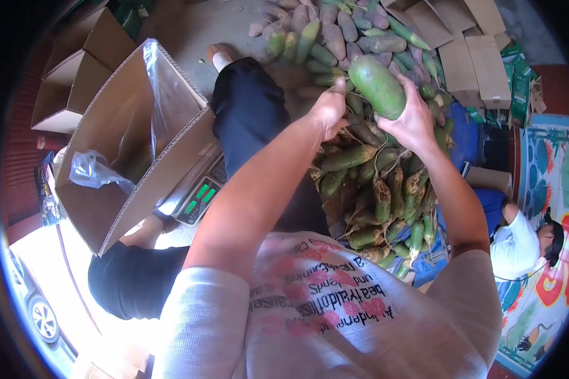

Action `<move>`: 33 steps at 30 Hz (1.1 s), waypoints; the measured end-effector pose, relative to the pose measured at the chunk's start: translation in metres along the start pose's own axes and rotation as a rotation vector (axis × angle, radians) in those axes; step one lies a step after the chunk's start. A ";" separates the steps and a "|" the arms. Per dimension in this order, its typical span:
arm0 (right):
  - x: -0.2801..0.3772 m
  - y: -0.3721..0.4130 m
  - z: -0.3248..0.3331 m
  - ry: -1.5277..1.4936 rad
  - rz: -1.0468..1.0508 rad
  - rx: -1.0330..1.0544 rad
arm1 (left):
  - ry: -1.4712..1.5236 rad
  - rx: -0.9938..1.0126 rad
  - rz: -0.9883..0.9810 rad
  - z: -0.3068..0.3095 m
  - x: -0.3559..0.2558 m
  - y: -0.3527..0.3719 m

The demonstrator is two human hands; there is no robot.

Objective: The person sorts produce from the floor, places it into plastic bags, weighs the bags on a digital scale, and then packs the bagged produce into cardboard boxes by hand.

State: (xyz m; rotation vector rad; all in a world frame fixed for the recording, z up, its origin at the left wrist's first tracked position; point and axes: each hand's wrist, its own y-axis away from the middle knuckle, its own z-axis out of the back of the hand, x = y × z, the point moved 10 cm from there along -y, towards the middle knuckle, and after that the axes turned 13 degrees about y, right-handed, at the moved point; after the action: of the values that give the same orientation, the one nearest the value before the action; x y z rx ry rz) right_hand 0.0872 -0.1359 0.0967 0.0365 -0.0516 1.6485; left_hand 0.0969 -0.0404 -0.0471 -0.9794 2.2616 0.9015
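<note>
My right hand (416,124) is wrapped round a thick green radish (378,87), lifted above the pile with its pale end up. Just left of it, my left hand (330,108) has its fingers curled together; whatever they may hold is hidden. Beneath both hands spreads a heap of green radishes (349,158), several with brown, rough patches and thin roots. Further off lie more radishes (335,39), some purplish and some green.
A tall open cardboard box (177,164) with a clear plastic liner (155,82) stands left, beside a scale with a lit green display (201,197). More cartons (480,63) are at the upper right. Another person (518,243) is at the right, near a colourful printed sheet (550,170).
</note>
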 end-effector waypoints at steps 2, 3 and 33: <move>0.015 0.002 0.030 0.344 0.039 -0.177 | -0.878 -0.140 -0.201 0.017 -0.014 -0.002; 0.020 -0.001 0.042 0.364 0.068 -0.258 | -1.008 -0.126 -0.191 0.013 -0.017 0.002; 0.553 -0.003 -0.087 0.897 1.240 0.730 | -1.678 -0.593 0.275 0.268 -0.157 0.405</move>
State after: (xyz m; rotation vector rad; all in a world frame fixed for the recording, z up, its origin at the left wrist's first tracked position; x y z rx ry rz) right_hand 0.0472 0.4201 0.0403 -0.2254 1.4682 2.6538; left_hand -0.0698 0.4350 0.0330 0.1188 0.6596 1.6356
